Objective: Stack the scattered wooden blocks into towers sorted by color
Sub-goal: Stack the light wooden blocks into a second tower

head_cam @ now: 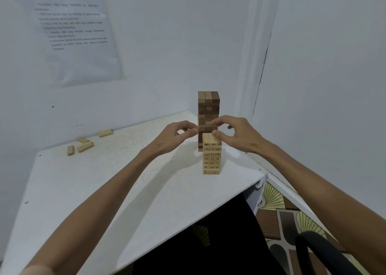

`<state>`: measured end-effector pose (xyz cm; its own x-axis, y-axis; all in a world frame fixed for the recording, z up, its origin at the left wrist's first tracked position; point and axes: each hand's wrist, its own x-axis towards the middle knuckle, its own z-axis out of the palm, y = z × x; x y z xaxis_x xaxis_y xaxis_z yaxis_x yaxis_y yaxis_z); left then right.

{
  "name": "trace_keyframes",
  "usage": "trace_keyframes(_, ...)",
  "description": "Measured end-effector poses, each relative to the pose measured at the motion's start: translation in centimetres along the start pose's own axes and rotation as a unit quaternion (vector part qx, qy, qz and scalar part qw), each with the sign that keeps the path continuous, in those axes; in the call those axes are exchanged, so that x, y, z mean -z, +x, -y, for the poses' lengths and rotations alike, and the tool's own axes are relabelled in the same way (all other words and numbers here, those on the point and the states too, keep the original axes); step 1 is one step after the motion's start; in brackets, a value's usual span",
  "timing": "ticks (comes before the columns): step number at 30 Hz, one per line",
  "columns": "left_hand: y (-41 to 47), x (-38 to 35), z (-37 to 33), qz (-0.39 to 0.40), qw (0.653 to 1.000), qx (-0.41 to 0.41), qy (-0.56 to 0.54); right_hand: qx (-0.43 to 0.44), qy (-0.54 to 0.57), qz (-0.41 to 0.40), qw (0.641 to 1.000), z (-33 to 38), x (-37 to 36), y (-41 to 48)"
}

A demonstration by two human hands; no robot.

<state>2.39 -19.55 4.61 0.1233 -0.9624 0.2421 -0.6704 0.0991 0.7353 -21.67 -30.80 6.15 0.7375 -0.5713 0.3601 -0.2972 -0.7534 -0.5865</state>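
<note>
We judge the step as squaring the top layer of the light tower [212, 160], which stands near the right front corner of the tabletop [125, 180], just in front of the taller dark tower [208, 101]. Both hands are at its top. On the left hand [179, 135] the grip is nearly closed, thumb and forefinger tips close together just beside the top left edge; we can't tell if they touch wood or pinch anything. The right hand [236, 135] has its thumb on the top right of the stack and its fingers curled above. We can't tell whether that grip pinches a block or only rests there. To do this well, we'd nudge with fingertips only, from both sides at once, so the pushes cancel and the column doesn't slide. Keep the pressure low and level; the stack is narrow and several layers high, so a push from one side could tip it back into the dark tower, which is very close behind. Then lift both hands straight up, without dragging. The loose light blocks [85, 146] lie well apart at the far left of the tabletop, so we judge the light tower not finished yet. We'd add them one at a time, crosswise to the layer below.
</note>
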Motion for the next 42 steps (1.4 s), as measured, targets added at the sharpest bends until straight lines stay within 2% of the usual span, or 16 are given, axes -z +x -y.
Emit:
trace_keyframes(11, -3.8, 4.9, 1.4, -0.029, 0.998, 0.021, 0.056, 0.067, -0.111, 0.071, 0.989, 5.1, -3.0, 2.9)
trace_keyframes(17, -6.7, 7.1, 2.8, -0.058, 0.994, 0.050, 0.077, 0.099, -0.125, 0.105, 0.981, 7.8, -6.2, 4.6)
trace_keyframes(30, -16.2, 11.9, 8.5, -0.141, 0.963, 0.179, 0.145, 0.133, -0.084, 0.204, 0.966, 11.2, -16.7, 8.3)
trace_keyframes(42, -19.4, 14.8, 15.2, -0.218, 0.915, 0.284, 0.184, 0.139, -0.049, 0.225, 0.963, 12.5, -26.9, 12.5)
